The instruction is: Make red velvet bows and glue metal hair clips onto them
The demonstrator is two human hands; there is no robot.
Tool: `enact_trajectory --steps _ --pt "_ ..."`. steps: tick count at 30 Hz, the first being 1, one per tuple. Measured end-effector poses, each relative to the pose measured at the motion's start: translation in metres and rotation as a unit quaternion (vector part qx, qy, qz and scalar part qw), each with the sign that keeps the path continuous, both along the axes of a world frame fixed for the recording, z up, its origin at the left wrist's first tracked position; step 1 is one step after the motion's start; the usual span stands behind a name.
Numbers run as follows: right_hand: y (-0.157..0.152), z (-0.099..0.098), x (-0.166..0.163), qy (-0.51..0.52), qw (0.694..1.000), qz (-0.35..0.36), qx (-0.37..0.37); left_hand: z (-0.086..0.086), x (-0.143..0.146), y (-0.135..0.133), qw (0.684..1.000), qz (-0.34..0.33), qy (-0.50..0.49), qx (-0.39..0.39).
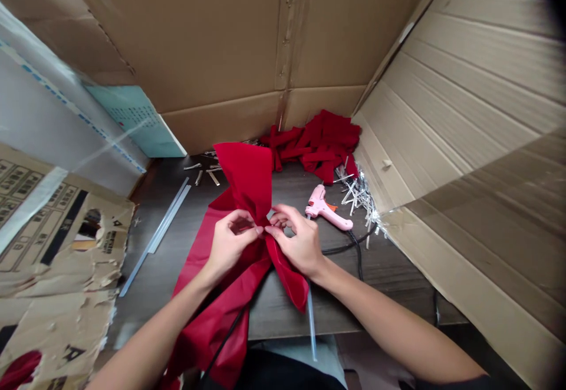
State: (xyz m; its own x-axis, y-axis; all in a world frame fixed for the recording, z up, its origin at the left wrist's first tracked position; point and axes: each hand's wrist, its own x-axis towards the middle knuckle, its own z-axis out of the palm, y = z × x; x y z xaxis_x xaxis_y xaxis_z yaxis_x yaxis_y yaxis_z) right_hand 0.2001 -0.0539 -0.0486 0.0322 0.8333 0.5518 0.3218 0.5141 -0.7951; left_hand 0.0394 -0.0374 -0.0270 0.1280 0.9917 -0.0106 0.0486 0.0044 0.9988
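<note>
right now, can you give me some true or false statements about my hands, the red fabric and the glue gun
1. The left hand and right hand both pinch the red fabric at its gathered middle. True.
2. The glue gun lies on the table with no hand on it. True.
3. The glue gun is blue. False: it is pink.
4. The left hand holds scissors. False: it holds only the red fabric.
5. A red heap lies at the back of the table. True.

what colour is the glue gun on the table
Pink, with an orange trigger; the glue gun shows in the head view.
</note>
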Motion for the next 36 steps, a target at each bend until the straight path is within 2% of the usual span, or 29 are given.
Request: enact_trajectory --steps 4,8,14,20,26,31,36 --pt "-0.001 -0.005 -0.002 0.042 0.999 0.011 -0.022 -0.002 -0.001 0.000 0.999 0.011 0.031 0.009" --pt "-0.003 0.000 -0.003 0.044 0.999 0.024 -0.014 -0.005 -0.003 0.002 1.000 0.010 0.001 0.019" --pt "-0.006 0.013 0.002 -0.012 0.999 0.004 0.040 -0.006 -0.005 0.003 0.991 -0.022 -0.125 -0.042" --pt "-0.005 0.013 0.003 -0.061 0.993 0.013 0.102 0.002 -0.004 -0.001 0.979 -0.108 -0.153 -0.084" --pt "-0.005 0.008 0.004 -0.089 0.987 0.031 0.132 0.006 0.000 -0.003 0.969 -0.104 -0.197 -0.105" --pt "-0.005 0.007 0.003 -0.111 0.983 0.052 0.138 0.000 0.002 -0.005 0.985 -0.047 -0.146 -0.079" --pt "-0.003 0.003 0.003 -0.086 0.987 0.057 0.127 0.000 0.003 -0.005 0.994 -0.040 -0.081 -0.058"
